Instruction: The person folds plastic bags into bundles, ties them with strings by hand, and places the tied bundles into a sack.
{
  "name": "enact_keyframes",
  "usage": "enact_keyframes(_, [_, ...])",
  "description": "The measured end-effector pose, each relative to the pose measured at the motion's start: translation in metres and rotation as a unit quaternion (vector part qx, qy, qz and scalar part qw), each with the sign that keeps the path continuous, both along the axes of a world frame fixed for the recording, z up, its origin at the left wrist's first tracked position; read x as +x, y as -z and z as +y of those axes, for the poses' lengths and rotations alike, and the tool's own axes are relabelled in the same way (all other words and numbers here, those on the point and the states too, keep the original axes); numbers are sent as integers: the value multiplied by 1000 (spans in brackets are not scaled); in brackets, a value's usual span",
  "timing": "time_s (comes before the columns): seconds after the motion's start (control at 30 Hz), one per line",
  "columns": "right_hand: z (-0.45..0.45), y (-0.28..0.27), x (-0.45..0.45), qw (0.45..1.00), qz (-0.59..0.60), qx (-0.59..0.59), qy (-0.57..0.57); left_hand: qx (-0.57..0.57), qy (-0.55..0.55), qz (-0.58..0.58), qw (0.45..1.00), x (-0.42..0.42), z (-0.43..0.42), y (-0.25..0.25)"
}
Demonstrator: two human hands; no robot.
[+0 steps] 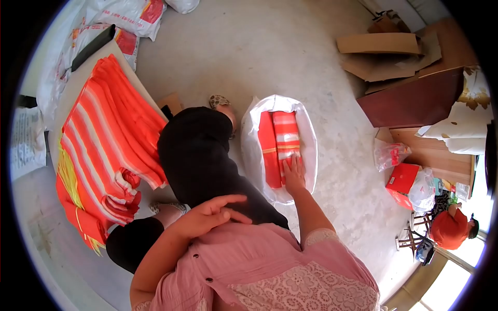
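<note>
My right hand [294,175] lies with fingers spread on a flat red-and-white striped bundle [287,136]. That bundle and a plain red bundle [270,155] lie side by side inside an open white woven sack [252,155] on the floor. A thin yellowish band crosses both. In front of my shirt, my left hand [211,213] is held with fingers apart and nothing in it. Beyond my legs on the left, a large stack of red-and-white striped sheets [104,135] hangs over a support, with yellow strands [68,173] along its edge.
Full white plastic sacks [124,18] lie at the upper left. An opened cardboard box [384,52] sits at the upper right, beside a dark red wooden panel [412,98]. Plastic bags [421,189] are on the right. Farther off, a person in red [450,228] is near folding stools [415,236].
</note>
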State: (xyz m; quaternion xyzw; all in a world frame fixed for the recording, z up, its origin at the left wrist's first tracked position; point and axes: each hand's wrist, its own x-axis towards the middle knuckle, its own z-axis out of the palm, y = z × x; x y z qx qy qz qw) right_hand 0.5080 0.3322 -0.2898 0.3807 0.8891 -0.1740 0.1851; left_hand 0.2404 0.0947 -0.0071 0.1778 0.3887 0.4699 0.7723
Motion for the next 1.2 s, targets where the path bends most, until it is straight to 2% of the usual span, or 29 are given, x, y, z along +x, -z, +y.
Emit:
enact_keyframes(0.2, [19, -31, -19, 996, -74, -45, -34, -13, -11, 23, 1000, 1, -3, -5])
enact_keyframes(0.27, [29, -16, -16, 989, 36, -110, 93, -43, -15, 34, 998, 1, -3, -11])
enact_keyframes(0.33, [27, -21, -23, 970, 117, -144, 154, -3, -15, 32, 999, 2, -11, -5])
enact_keyframes(0.37, [26, -24, -27, 957, 158, -160, 182, 17, -14, 31, 999, 2, -15, -3])
enact_keyframes(0.4, [28, -30, -32, 969, 142, -141, 144, 23, -12, 34, 999, 1, -20, -4])
enact_keyframes(0.43, [31, -33, -36, 979, 127, -120, 105, 29, -7, 75, 997, -3, -28, -5])
enact_keyframes(0.5, [38, -23, -51, 978, 182, -68, 78, 42, 3, 154, 987, -16, -51, -8])
enact_keyframes(0.57, [43, -29, -67, 966, 256, -37, 15, -31, -29, 204, 978, -36, -87, -34])
enact_keyframes(0.6, [40, -71, -91, 967, 229, -78, 75, -25, -38, 276, 960, -49, -114, -39])
enact_keyframes(0.63, [45, -77, -102, 957, 284, -51, 40, -21, -48, 346, 937, -62, -143, -44])
enact_keyframes(0.7, [58, -88, -133, 920, 387, -59, 28, -77, -148, 432, 886, -76, -192, -79])
enact_keyframes(0.77, [73, -140, -173, 932, 305, -170, 99, -165, -166, 605, 761, -90, -249, -89])
enact_keyframes(0.83, [74, -183, -204, 877, 414, -219, 104, -271, -272, 708, 593, -84, -299, -78])
enact_keyframes(0.9, [87, -221, -229, 792, 438, -403, 136, -355, -248, 747, 505, -74, -331, -66])
enact_keyframes(0.93, [92, -241, -242, 824, 403, -386, 96, -394, -233, 761, 460, -69, -342, -59])
enact_keyframes(1.03, [100, -273, -279, 900, 282, -331, -30, -383, -290, 803, 352, -50, -363, 2])
enact_keyframes(1.07, [99, -274, -292, 917, 235, -312, -78, -399, -302, 798, 335, -47, -373, 15])
enact_keyframes(1.13, [92, -269, -320, 944, 119, -264, -160, -427, -303, 778, 348, -47, -376, 14])
enact_keyframes(1.2, [89, -230, -362, 950, -38, -173, -258, -437, -314, 768, 347, -48, -386, 19])
